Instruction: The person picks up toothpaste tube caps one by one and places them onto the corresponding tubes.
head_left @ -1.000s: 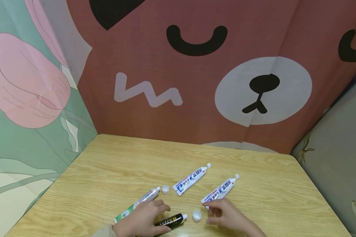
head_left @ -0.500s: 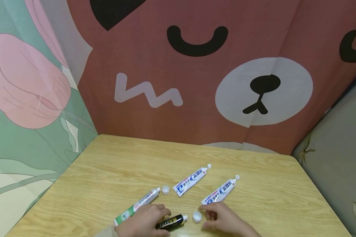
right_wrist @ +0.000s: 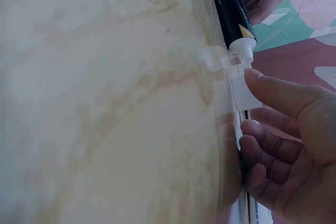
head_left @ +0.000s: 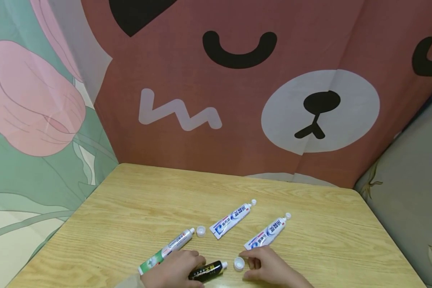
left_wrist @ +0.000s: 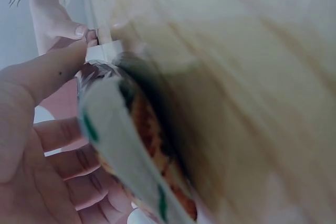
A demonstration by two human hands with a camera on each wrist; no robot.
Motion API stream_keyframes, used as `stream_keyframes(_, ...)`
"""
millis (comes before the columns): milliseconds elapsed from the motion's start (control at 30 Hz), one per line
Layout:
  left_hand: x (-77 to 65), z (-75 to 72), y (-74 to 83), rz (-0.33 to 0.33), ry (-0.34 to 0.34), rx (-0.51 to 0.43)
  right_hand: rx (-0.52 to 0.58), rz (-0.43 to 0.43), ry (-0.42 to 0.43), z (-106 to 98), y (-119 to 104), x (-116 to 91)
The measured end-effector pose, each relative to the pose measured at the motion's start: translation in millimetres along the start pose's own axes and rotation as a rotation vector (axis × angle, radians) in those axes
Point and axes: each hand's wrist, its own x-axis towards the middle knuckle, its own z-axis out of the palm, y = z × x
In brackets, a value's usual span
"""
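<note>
A black toothpaste tube (head_left: 207,271) with a bare white nozzle lies at the table's near side. My left hand (head_left: 176,268) holds it, thumb on the near side and fingers on the far side; its rear end is hidden under the palm. Just right of the nozzle sits a white cap (head_left: 239,264), open side up. My right hand (head_left: 270,266) is beside this cap, index finger behind it and thumb at its near right edge. In the right wrist view the thumb tip overlaps the cap (right_wrist: 245,92); the other fingers hang loosely curled.
A green and silver toothpaste tube (head_left: 169,249) lies left, its cap (head_left: 201,231) by the nozzle. Two white-blue tubes (head_left: 232,220) (head_left: 268,233) lie farther back, each with a small cap (head_left: 253,202) (head_left: 288,216) at its tip. A printed cloth (head_left: 187,152) hangs behind the wooden table (head_left: 147,192).
My right hand has moved left and closer, from the end of the right white-blue tube to the white cap. The left hand has stayed on the black tube, shifting slightly.
</note>
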Motion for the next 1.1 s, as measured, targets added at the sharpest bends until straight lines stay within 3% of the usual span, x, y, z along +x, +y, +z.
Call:
stream_keyframes(500, 3.0, 3.1, 0.7, 0.008, -0.012, -0.005, -0.117, -0.054, 0.059, 5.0, -6.3, 3.5)
stream_keyframes(933, 3.8, 4.4, 2.2, -0.013, -0.014, -0.007, -0.118, -0.047, 0.071, 7.5, -7.5, 5.2)
stream_keyframes(1100, 2.5, 5.6, 2.3, 0.014, 0.021, 0.019, -0.121, -0.063, 0.092, 6.9, -8.9, 4.0)
